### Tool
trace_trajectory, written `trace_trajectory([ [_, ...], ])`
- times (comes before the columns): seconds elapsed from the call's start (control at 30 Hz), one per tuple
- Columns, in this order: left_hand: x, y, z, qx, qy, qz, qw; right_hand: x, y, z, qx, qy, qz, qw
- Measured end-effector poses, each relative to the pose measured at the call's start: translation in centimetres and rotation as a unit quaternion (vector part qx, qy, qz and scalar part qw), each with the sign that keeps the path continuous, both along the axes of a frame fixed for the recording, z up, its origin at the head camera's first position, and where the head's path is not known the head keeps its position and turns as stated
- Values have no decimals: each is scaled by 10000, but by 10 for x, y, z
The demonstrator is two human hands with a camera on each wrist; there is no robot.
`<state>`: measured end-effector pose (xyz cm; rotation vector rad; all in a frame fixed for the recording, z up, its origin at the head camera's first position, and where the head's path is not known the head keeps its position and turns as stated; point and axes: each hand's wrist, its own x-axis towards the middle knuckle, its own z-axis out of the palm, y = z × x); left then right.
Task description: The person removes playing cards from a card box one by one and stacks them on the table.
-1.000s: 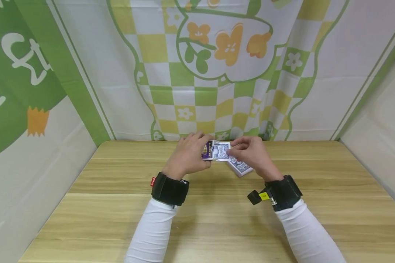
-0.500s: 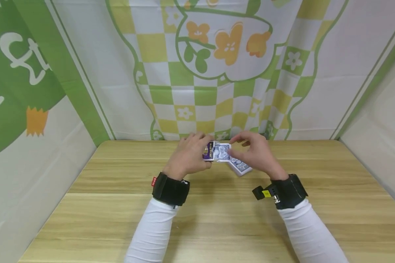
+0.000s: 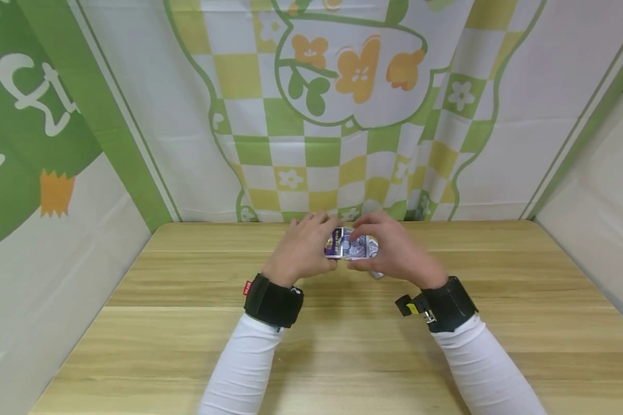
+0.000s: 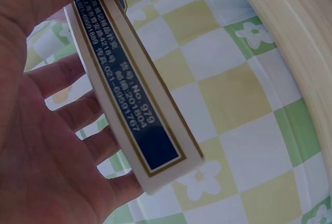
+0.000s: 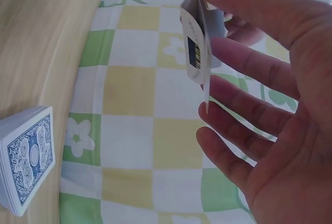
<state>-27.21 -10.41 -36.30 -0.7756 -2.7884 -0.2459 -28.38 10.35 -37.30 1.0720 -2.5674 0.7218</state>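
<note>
My left hand (image 3: 305, 246) grips a card box (image 3: 334, 242), purple and gold on its upper face; its white side with a dark printed label (image 4: 127, 86) shows in the left wrist view. A blue-backed playing card (image 3: 358, 246) sticks out of the box's right end. My right hand (image 3: 394, 248) holds this card, thumb and fingers curled about its edges. In the right wrist view, the card (image 5: 207, 92) shows nearly edge-on beside the box's open flap (image 5: 193, 47). Whether more cards lie inside the box is hidden.
A deck of blue-backed cards (image 5: 30, 156) lies on the wooden table (image 3: 187, 323), partly behind my right hand in the head view. A checkered, flowered cloth (image 3: 291, 150) hangs along the table's far edge. White and green panels stand on both sides.
My right hand has shifted left, and its fingers have spread from the card's end to its edges. My left hand and the box have moved slightly right. The deck is now more hidden.
</note>
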Motion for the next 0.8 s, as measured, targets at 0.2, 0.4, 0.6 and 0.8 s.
trace_trajectory([
  [0.2,0,1,0,-26,-22,-39,10000,0,-4,-3,163,25,-111,9998],
  [0.4,0,1,0,-30,-27,-51,10000,2,-5,-2,217,18,-131,9997],
  [0.6,0,0,0,9,0,-84,10000,2,-3,-1,264,1,-166,9995],
  [0.8,0,-3,-1,72,23,-73,9999,1,-1,0,341,-11,-112,9994],
])
